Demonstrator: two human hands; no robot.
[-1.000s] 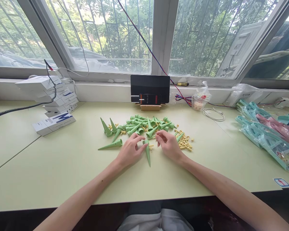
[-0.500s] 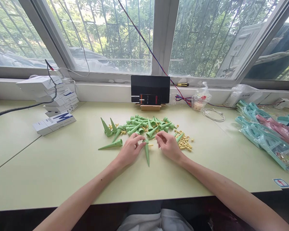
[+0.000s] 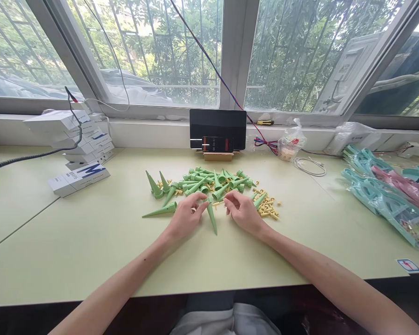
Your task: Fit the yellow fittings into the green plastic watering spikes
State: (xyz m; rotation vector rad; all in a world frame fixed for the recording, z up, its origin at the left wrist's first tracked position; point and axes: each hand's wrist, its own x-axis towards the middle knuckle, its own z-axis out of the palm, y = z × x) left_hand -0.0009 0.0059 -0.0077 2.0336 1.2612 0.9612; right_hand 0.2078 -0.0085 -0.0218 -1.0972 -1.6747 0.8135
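Note:
My left hand (image 3: 188,215) pinches the wide end of a green cone-shaped plastic spike (image 3: 212,217), its tip pointing down and slightly right. A small yellow peg (image 3: 217,204) sticks out beside the top of this spike, towards my right hand. Curled into a pinch, my right hand (image 3: 243,210) is just right of the peg; whether its fingertips touch the peg or hold something is hidden. Behind both hands lies a heap of green spikes (image 3: 199,179). Many small yellow pegs (image 3: 267,207) are piled beside my right hand, and one loose spike (image 3: 159,210) lies left of my left hand.
A phone (image 3: 217,144) leans on a dark screen (image 3: 218,122) at the back. White boxes (image 3: 80,177) are stacked at the left. Plastic-wrapped teal items (image 3: 380,195) lie at the right, near a coiled white cable (image 3: 310,166) and a knotted plastic bag (image 3: 292,142).
The held spike has shifted up and a little left with my left hand, and tilts more. The yellow peg beside it moved up too. My right hand has edged slightly left.

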